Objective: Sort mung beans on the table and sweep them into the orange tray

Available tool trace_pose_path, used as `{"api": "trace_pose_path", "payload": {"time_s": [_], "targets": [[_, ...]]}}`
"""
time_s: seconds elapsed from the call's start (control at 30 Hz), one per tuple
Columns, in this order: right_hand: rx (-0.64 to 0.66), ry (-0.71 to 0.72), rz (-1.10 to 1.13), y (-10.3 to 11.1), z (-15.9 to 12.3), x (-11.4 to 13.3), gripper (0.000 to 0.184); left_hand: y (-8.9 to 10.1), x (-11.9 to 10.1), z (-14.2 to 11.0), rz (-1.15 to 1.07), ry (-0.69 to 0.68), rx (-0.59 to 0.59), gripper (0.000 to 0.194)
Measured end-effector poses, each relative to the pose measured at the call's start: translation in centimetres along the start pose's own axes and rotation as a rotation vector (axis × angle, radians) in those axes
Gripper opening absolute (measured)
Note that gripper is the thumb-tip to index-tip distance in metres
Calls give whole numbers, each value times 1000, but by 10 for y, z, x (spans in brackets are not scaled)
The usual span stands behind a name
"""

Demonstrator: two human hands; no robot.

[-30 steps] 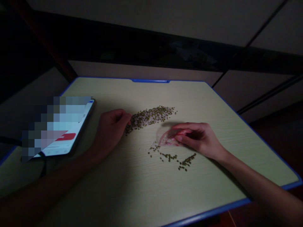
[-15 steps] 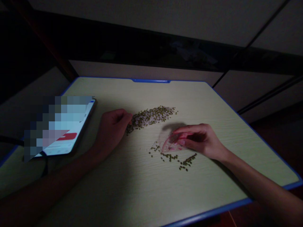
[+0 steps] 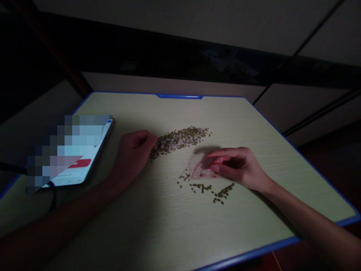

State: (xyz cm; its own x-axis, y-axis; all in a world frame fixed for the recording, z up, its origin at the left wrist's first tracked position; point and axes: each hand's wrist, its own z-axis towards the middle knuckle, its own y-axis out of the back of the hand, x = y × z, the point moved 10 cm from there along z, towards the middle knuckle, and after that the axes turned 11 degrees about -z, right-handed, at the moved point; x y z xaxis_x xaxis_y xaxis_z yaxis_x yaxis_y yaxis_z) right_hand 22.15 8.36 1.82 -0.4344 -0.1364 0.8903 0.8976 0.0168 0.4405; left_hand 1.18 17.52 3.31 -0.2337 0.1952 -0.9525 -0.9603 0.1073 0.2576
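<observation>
A long pile of green beans mixed with pale grains, like mung beans and rice (image 3: 180, 139), lies across the middle of the table. My left hand (image 3: 135, 150) is closed at the pile's left end, thumb and fingertips pressed together; whatever they pinch, if anything, is hidden. Between the thumb and fingers of my right hand (image 3: 239, 163) is a clear plastic piece with a curved pink edge, like a protractor (image 3: 200, 171), tilted low over the table. Loose green beans (image 3: 222, 194) lie along its near side, with a few pale grains at its left.
A tablet or large phone (image 3: 76, 175) with a lit, partly blurred screen lies at the left, a dark cable by it. The pale wooden table (image 3: 169, 226) has a blue rim and a blue catch (image 3: 180, 96) at its far edge. Dark-banded cabinet fronts stand behind.
The plastic piece in my right hand has shifted very slightly up and away from the loose beans. My left hand stays in the same place.
</observation>
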Motion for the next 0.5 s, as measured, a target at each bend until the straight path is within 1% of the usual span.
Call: {"api": "trace_pose_path", "payload": {"time_s": [0.13,0.37,0.5], "targets": [[-25,-9,4,4,0,-3,23,0,1,-1,0,3,1,26],[63,68,22,-8,-2,8,25,1,-1,-2,8,17,8,25],[90,59,4,-13,-2,10,26,1,-1,-1,10,19,6,24]]}}
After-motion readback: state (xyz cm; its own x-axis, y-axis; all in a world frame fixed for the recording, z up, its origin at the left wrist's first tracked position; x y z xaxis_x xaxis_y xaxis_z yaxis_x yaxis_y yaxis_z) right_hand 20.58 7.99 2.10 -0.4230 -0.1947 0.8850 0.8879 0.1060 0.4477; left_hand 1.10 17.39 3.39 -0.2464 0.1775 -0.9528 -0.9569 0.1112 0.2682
